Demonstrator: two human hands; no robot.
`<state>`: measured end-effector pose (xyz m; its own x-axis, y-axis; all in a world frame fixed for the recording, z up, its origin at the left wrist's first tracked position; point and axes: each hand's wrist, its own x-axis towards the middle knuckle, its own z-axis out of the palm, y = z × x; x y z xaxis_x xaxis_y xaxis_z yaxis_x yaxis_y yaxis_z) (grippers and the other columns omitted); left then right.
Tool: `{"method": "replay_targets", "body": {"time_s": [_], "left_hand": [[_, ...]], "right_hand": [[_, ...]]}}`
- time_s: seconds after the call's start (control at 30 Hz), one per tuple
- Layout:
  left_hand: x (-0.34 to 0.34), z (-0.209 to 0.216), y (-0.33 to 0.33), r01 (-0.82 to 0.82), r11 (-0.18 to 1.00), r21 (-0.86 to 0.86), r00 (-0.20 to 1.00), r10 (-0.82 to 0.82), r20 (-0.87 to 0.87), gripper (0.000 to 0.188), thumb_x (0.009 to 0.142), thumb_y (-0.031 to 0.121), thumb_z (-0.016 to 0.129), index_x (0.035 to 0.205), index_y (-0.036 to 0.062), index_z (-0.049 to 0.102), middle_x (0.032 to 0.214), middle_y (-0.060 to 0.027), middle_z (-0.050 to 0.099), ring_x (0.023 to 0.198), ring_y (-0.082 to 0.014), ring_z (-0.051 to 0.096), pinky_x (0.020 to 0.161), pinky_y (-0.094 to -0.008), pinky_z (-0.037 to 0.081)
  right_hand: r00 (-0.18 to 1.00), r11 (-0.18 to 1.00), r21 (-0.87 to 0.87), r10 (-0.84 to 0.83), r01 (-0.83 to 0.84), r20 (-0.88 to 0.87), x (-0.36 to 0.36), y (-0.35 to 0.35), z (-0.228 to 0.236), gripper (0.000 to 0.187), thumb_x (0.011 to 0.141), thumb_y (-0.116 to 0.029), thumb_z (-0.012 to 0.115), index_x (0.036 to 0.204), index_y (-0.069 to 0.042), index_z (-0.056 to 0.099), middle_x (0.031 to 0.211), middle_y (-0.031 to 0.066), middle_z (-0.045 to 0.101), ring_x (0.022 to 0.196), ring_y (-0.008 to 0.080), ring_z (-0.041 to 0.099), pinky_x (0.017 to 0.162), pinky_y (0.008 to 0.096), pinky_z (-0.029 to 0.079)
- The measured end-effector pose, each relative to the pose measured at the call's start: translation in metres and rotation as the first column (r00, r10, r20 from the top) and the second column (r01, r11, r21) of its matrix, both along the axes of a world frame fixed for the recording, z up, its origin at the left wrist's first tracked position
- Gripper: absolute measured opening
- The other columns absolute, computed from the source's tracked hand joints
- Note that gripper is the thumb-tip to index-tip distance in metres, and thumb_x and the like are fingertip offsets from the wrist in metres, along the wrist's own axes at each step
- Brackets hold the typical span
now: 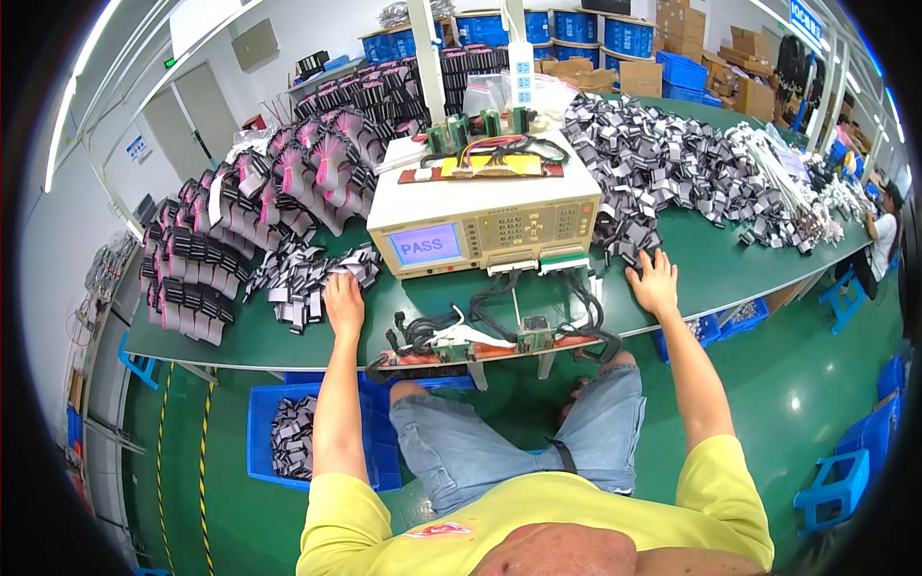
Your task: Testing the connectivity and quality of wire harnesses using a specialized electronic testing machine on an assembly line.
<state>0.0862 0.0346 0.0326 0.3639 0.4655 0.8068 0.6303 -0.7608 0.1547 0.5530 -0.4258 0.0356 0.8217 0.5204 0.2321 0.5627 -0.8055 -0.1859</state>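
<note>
Short flat ribbon cables with black connectors lie in a small loose pile (296, 278) on the green table, left of a beige tester (480, 206). At that pile's right edge rests my left hand (344, 301), fingers stretched forward over the cables and no cable clearly gripped. Right of the tester spreads a much larger heap of the same ribbon cables (639, 158). My right hand (655, 285) reaches its near edge, fingers apart, fingertips touching or almost touching a cable. Black leads and a small test fixture (534, 333) sit between my hands at the table's front edge.
Bundled ribbon cables (206, 254) are stacked at the far left. White cables (773, 173) lie at the right. Below the table stands a blue bin (271, 459) of cables. A blue stool (834, 488) and a seated person (885, 235) are at the right.
</note>
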Motion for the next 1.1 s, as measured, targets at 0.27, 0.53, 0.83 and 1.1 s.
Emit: {"method": "replay_targets", "body": {"time_s": [0.27, 0.53, 0.83, 1.1], "left_hand": [[-0.003, 0.005, -0.009, 0.011, 0.999, -0.036, 1.0, -0.011, 0.014, 0.012, 0.098, 0.011, 0.065, 0.108, 0.0054, 0.061, 0.102, -0.0156, 0.06, 0.098, -0.0382, 0.06, 0.087, -0.0488, 0.047], [-0.002, 0.002, -0.003, -0.025, 0.995, -0.101, 1.0, 0.026, 0.004, 0.022, 0.095, 0.01, 0.067, 0.116, 0.0035, 0.061, 0.107, -0.018, 0.061, 0.102, -0.0402, 0.06, 0.09, -0.0492, 0.047], [0.0, -0.001, -0.003, -0.016, 0.994, -0.111, 0.998, 0.008, -0.067, 0.025, 0.096, 0.01, 0.066, 0.119, 0.002, 0.061, 0.112, -0.0177, 0.062, 0.109, -0.0393, 0.06, 0.093, -0.0481, 0.045], [-0.003, 0.001, -0.002, 0.001, 0.993, -0.116, 0.995, -0.012, -0.095, 0.031, 0.094, 0.006, 0.065, 0.123, -0.0022, 0.056, 0.118, -0.0224, 0.06, 0.114, -0.0433, 0.057, 0.098, -0.0502, 0.044]], "right_hand": [[0.996, 0.992, 0.122, 0.014, -0.025, 0.09, -0.008, -0.004, -0.007, 0.062, 0.098, -0.042, 0.063, 0.151, -0.011, 0.051, 0.159, 0.0319, 0.041, 0.15, 0.0475, 0.036, 0.124, 0.0573, 0.029], [0.977, 0.966, 0.25, 0.003, -0.058, 0.214, -0.006, -0.003, -0.022, 0.055, 0.093, -0.028, 0.07, 0.139, -0.002, 0.056, 0.151, 0.0316, 0.047, 0.142, 0.0485, 0.044, 0.119, 0.0543, 0.037], [0.958, 0.945, 0.325, -0.057, -0.039, 0.282, -0.011, -0.005, -0.014, 0.042, 0.091, -0.024, 0.071, 0.123, 0.001, 0.062, 0.14, 0.0299, 0.056, 0.133, 0.0459, 0.051, 0.114, 0.0532, 0.042], [0.938, 0.941, 0.338, -0.122, 0.005, 0.325, -0.014, -0.002, -0.016, 0.04, 0.087, -0.017, 0.07, 0.122, 0.001, 0.062, 0.134, 0.0267, 0.058, 0.128, 0.0446, 0.055, 0.113, 0.0537, 0.043]]}}
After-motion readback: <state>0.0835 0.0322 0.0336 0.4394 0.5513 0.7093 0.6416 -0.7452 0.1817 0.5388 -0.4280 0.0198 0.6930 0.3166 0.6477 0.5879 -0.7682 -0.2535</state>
